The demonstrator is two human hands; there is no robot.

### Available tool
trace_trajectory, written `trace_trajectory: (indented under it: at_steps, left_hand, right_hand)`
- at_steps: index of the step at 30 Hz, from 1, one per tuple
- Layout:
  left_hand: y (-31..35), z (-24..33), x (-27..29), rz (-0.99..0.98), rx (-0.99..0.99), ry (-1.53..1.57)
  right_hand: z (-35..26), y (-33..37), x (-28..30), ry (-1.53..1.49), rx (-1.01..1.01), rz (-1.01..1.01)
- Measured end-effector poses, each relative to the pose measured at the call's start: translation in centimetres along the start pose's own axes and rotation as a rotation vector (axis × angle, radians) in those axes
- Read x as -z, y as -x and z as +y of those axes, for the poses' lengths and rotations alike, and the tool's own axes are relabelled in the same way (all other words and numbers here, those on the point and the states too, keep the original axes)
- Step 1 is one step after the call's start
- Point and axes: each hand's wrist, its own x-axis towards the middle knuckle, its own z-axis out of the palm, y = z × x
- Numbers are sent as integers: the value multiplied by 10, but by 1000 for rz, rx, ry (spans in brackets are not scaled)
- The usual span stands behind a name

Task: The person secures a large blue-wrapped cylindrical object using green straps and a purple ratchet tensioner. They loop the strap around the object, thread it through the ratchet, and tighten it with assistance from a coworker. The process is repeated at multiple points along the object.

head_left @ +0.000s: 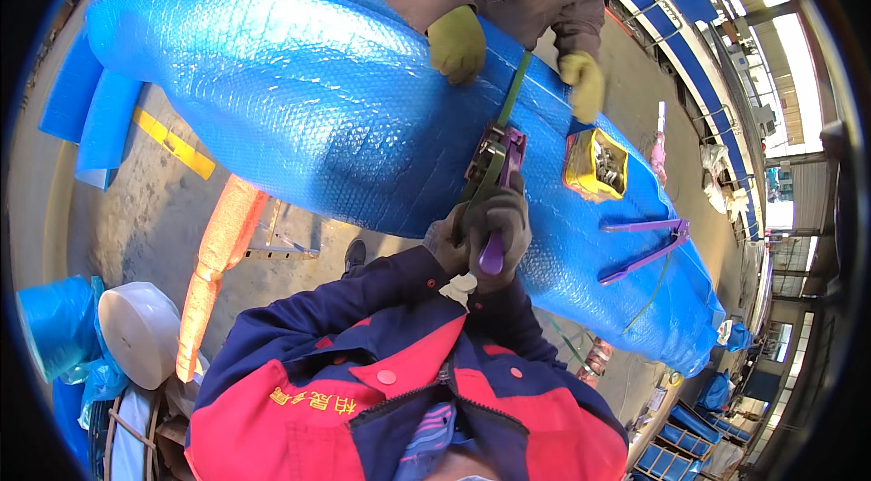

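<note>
A strapping tensioner (490, 161) with purple handles rests against a big bundle wrapped in blue bubble wrap (363, 118). My right hand (504, 225), in a grey glove, is closed round its purple handle. Close beside it, my left hand (446, 240), also gloved, is closed at the near end of the tool; its fingers are partly hidden. From the tensioner a green strap (515, 91) runs over the bundle toward a co-worker. The co-worker's yellow-green gloves (457, 45) are at the far side, one resting on the wrap, the other close to the bundle's edge.
On the bundle lie a yellow bag of small metal pieces (610, 163) and a purple-handled crimping tool (676, 231). An orange wrapped post (222, 245) stands at left. Rolls of blue film (59, 322) and white foam (141, 333) are at lower left.
</note>
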Motion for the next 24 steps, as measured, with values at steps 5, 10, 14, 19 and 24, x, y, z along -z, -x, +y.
trace_trajectory:
  at_steps: [5, 10, 14, 19, 24]
  left_hand:
    - [-10, -9, -7, -36, 59, -142]
    - [-12, -12, -9, 57, -96, -103]
    - [-15, -8, -7, -39, 132, 101]
    - [-19, -1, -6, -14, -186, -94]
    - [-19, 4, -3, -15, 56, -59]
  right_hand:
    - [49, -28, 4, -286, -522, 287]
    - [84, -145, -3, -395, -926, 285]
    - [27, -109, 7, 105, -611, 123]
    - [-37, -72, 9, -203, -88, 138]
    - [3, -145, 20, -95, -509, -29]
